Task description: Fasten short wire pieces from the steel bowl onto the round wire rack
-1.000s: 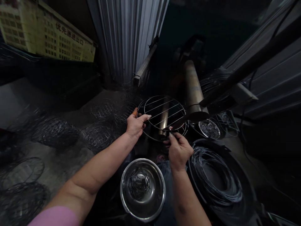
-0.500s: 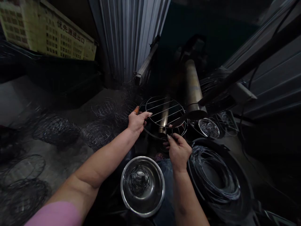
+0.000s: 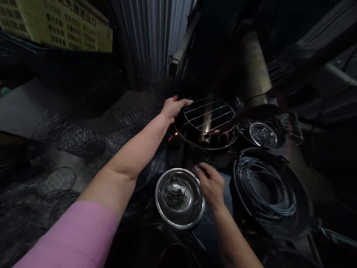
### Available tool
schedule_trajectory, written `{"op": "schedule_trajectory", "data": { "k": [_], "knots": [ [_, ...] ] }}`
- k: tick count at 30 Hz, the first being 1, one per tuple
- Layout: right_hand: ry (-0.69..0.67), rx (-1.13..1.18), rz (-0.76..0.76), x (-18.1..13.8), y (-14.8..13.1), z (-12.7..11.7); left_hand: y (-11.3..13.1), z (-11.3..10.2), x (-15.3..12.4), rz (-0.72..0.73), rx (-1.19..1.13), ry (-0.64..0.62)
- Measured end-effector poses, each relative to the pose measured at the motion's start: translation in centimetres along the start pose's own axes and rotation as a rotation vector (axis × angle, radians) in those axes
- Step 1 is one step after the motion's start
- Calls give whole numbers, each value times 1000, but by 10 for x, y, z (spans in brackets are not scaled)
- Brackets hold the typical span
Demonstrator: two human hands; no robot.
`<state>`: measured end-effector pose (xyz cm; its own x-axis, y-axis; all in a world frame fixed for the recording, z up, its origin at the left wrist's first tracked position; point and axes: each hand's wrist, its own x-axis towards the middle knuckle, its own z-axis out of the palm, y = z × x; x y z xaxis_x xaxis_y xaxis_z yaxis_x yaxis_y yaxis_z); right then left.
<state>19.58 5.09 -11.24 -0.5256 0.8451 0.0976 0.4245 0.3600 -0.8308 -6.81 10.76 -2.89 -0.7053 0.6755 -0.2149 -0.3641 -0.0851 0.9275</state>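
Observation:
My left hand (image 3: 172, 109) is closed on the left edge of a round wire rack (image 3: 214, 111), thumb on top. The rack has straight parallel bars inside its upper ring and a wider ring below. It is held around the end of a brass-coloured tube (image 3: 206, 124). A copper-coloured tip (image 3: 217, 131) shows at its front right. Just off the right rim of a steel bowl (image 3: 192, 214), my right hand (image 3: 212, 184) is blurred, with curled fingers. Anything in them is hidden. A tangle of small bent wire pieces (image 3: 175, 191) lies in the bowl.
At right, a black tub (image 3: 302, 201) holds a wire coil (image 3: 281, 212). Behind it stands a metal dish (image 3: 263, 134) of small parts. A thick upper cylinder (image 3: 258, 67) overhangs the rack's right. Wire frames (image 3: 80, 141) pile up at left, below a yellow crate (image 3: 69, 26).
My right hand has left the rack's front edge and come down beside the bowl. My left hand still holds the rack. Sparks now show below the rack's left side. The view has shifted.

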Motion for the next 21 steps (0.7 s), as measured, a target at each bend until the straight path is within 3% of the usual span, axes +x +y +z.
{"op": "schedule_trajectory", "data": {
  "k": [3,5,8,11,15,18,21],
  "knots": [
    [-535,-333,-10,-18,8,25,0,-3,6,-57,133,-35],
    [-665,-499,-25,-27,7,42,1,-9,-4,-99,141,-23],
    [-739,-640,-88,-36,3,58,-1,-21,-30,-152,87,37],
    [-779,-635,-112,-40,0,59,-5,-30,-55,-175,-8,107],
    [-756,-611,-34,-40,3,42,-10,-33,-75,-129,-130,170],
    [-630,-283,19,-37,2,16,-12,-32,-84,-83,-182,174],
    [-379,121,68,-27,-8,-15,-16,-29,-90,-45,-211,187]
  ]
}}
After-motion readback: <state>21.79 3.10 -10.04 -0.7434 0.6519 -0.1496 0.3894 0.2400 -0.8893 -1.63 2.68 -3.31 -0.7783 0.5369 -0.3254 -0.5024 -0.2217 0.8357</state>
